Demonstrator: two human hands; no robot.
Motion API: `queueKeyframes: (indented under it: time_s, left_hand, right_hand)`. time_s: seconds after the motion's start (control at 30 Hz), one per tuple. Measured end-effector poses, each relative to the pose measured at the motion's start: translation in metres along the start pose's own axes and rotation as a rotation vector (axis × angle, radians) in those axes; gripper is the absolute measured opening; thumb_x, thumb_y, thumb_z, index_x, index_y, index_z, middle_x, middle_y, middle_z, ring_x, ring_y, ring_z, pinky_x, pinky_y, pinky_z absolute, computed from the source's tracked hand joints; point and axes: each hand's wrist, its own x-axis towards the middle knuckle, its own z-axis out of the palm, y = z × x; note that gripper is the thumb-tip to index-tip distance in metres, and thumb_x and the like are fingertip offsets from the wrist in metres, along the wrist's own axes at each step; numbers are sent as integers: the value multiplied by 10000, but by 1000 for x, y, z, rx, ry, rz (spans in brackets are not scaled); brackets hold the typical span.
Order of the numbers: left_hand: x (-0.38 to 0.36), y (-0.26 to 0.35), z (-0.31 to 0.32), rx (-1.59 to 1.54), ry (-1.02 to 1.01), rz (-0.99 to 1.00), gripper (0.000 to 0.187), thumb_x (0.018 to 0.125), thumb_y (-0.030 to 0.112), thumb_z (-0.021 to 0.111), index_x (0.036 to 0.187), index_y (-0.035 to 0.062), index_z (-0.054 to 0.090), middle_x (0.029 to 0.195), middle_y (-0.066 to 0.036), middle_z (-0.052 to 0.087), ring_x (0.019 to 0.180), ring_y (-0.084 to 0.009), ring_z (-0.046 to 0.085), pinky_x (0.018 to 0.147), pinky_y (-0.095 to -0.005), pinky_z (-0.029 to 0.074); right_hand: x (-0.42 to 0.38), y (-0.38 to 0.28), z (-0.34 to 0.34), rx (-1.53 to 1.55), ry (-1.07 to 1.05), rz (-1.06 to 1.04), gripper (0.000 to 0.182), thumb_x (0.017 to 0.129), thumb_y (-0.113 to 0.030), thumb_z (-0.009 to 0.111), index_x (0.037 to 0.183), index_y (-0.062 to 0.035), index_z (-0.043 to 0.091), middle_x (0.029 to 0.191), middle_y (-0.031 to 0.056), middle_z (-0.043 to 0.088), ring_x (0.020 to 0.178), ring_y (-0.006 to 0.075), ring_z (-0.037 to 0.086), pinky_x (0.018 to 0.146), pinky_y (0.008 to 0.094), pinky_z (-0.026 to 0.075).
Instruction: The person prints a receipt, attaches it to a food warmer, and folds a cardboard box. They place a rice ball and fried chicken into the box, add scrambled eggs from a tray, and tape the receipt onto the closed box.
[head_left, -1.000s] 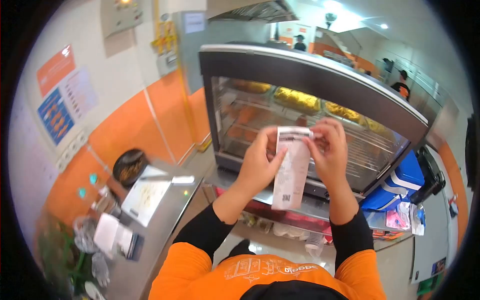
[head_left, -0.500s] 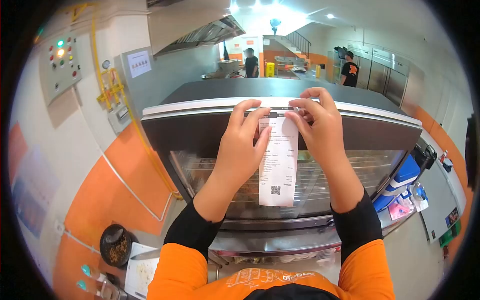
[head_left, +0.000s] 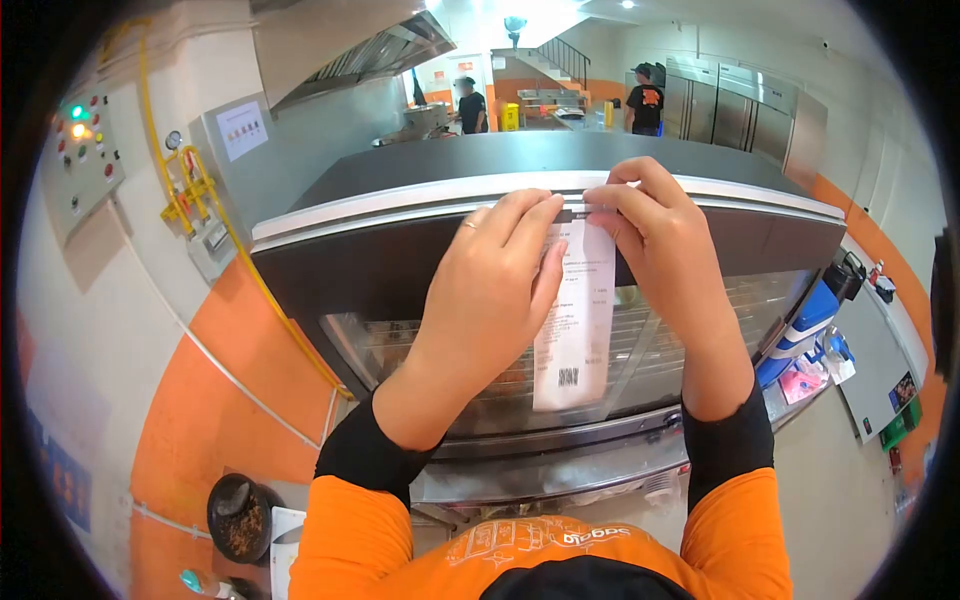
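Note:
A long printed receipt with a code near its lower end hangs down in front of the dark cabinet. My left hand is at the receipt's upper left edge, fingertips together against the pale rail and thumb along the paper. On the other side, my right hand pinches the upper right corner between thumb and fingers. The receipt's top end is partly hidden by my fingers. Behind the paper is the cabinet's glass front with wire racks inside.
A stone mortar and a bottle are at lower left. Blue-and-white containers and a pink packet sit at right. Two people stand at the back. Yellow gas pipes run along the left wall.
The view has shifted slightly. My left hand has moved closer to the receipt's top and to my right hand, covering more of its left edge. The person at the back right has turned slightly.

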Motion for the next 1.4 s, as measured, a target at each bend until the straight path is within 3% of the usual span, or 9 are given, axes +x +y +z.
queueKeyframes:
  time_s: [0.03, 0.13, 0.17, 0.37, 0.77, 1.17, 1.27, 1.4]
  left_hand:
    - [0, 2, -3, 27, -25, -11, 352, 878, 67, 676, 1228, 34, 666, 1202, -114, 647, 969, -321, 593, 918, -412, 484]
    - [1, -2, -12, 131, -54, 29, 363, 858, 39, 676, 1221, 48, 677, 1190, -90, 649, 993, -302, 577, 902, -392, 486]
    - [-1, -5, -10, 133, -54, 20, 368, 860, 52, 677, 1226, 80, 689, 1210, -52, 642, 1094, -295, 541, 940, -404, 452]
    - [-8, -7, -9, 303, -75, 34, 382, 922, 159, 659, 1302, 135, 674, 1290, 19, 599, 1251, -272, 439, 1051, -459, 305]
    - [-16, -13, 0, 483, -49, 11, 496, 995, 369, 578, 1445, 163, 568, 1511, 55, 464, 1414, -247, 312, 1103, -472, 205]
    - [-16, -22, 4, 495, -21, 9, 545, 970, 424, 592, 1429, 132, 564, 1473, 20, 498, 1444, -247, 276, 1114, -513, 173]
    - [-18, -16, -2, 475, -65, -64, 579, 1017, 451, 510, 1509, 148, 484, 1547, 4, 451, 1458, -262, 284, 1137, -504, 154]
    - [-19, -15, -1, 488, -25, -51, 607, 1024, 503, 469, 1512, 142, 476, 1539, -28, 458, 1448, -276, 294, 1128, -510, 151]
  right_hand:
    - [1, 2, 0, -37, 16, -59, 143, 837, -36, 736, 974, -14, 704, 975, 85, 629, 843, 261, 643, 724, 378, 530]
    - [-1, 4, 2, -106, 36, -143, 131, 848, -54, 729, 972, -27, 699, 950, 77, 641, 871, 264, 621, 731, 379, 519]
    - [-2, 5, 2, -122, 39, -156, 131, 849, -62, 729, 972, -31, 698, 950, 75, 646, 879, 265, 614, 732, 378, 516]
    - [-8, 10, 10, -146, 120, -230, 197, 840, -98, 748, 1022, -40, 701, 989, 74, 655, 861, 255, 614, 725, 365, 517]
    - [-16, 8, 18, -135, 133, -221, 320, 848, -101, 729, 1161, -45, 690, 1041, 89, 632, 873, 270, 611, 773, 374, 499]
    - [-21, 9, 16, -63, 101, -216, 428, 846, -80, 707, 1272, -92, 668, 1148, 99, 637, 881, 266, 606, 796, 382, 497]
    - [-30, 4, 8, -4, 68, -98, 491, 842, -83, 712, 1328, -122, 652, 1214, 103, 625, 838, 243, 579, 796, 366, 491]
    - [-37, 5, -1, 15, 61, -93, 514, 841, -89, 720, 1348, -138, 646, 1270, 105, 600, 799, 227, 548, 788, 354, 486]
